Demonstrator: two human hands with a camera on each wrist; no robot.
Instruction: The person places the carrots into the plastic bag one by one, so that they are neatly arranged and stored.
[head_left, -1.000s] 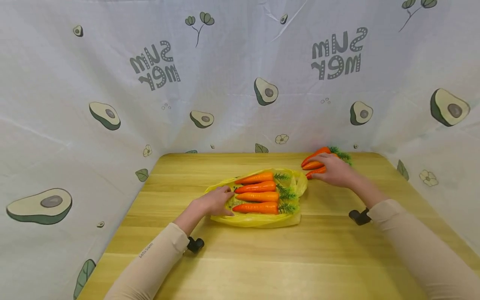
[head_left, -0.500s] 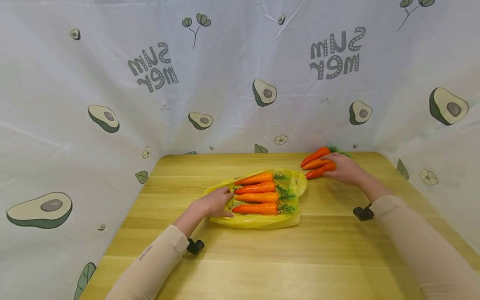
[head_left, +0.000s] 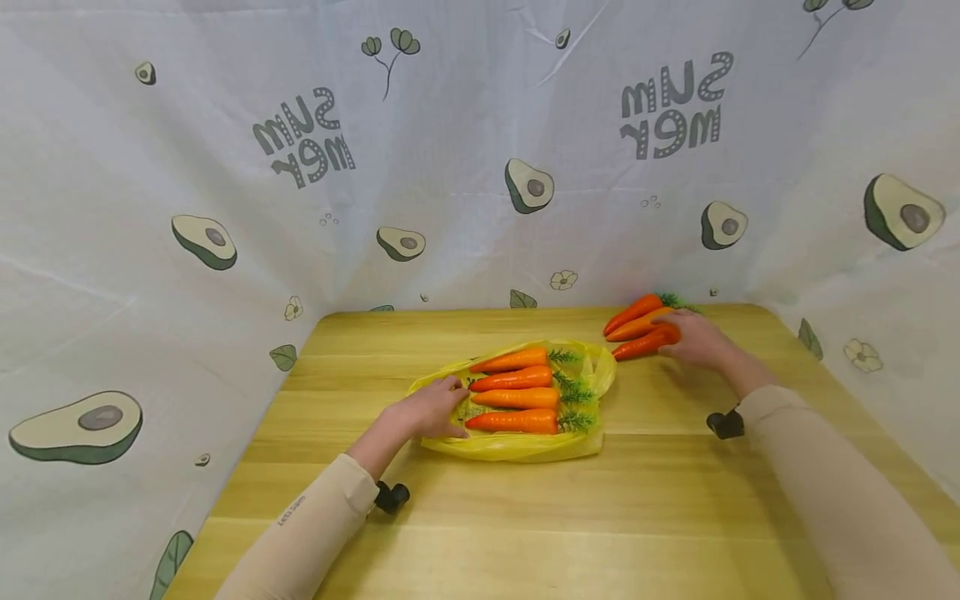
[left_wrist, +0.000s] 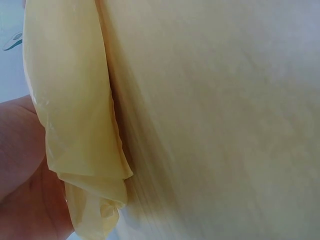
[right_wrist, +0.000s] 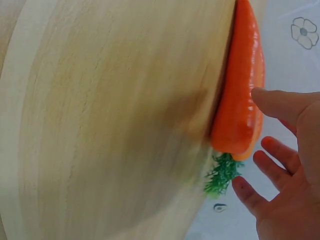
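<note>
My left hand (head_left: 431, 410) rests at the left end of a yellow plastic bag (head_left: 517, 450), thumb and fingers apart. In the left wrist view the bag's thin edge (left_wrist: 80, 100) lies against this hand and hides the fingertips. Several orange carrots (head_left: 517, 398) with green tops lie side by side on the bag. At the back right, my right hand (head_left: 697, 337) is over the leafy ends of three more carrots (head_left: 633, 313). In the right wrist view its thumb touches or nearly touches the nearest red-orange carrot (right_wrist: 239, 95), and the other fingers are spread.
A wooden table (head_left: 510, 533) carries everything. Behind and at the sides hangs a white curtain (head_left: 465, 117) printed with avocados, close to the table's back edge and the right-hand carrots.
My right hand has drawn back slightly to the right along the carrots, uncovering more of the nearest ones. The left hand and the carrots on the bag have stayed in place.
</note>
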